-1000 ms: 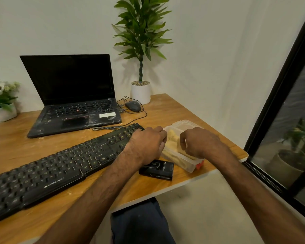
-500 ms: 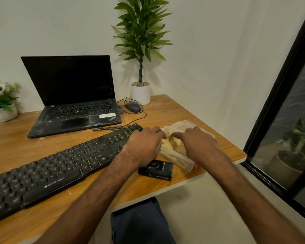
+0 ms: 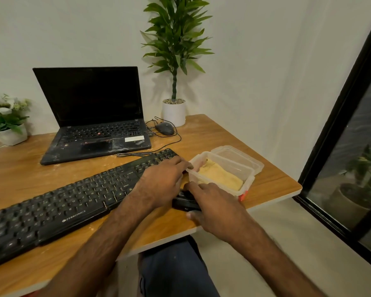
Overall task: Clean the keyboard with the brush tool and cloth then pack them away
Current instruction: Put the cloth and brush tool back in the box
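Gripping container point(image 3: 247, 184) rim, left hand point(image 3: 161, 183); right hand point(image 3: 214, 207) curled round brush tool point(image 3: 183, 205).

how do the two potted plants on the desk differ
The tall plant rises on one thin stem with long green leaves; the flower plant is low and bushy with white blooms. The tall plant stands by the mouse, the flower plant left of the laptop. Both are potted in white.
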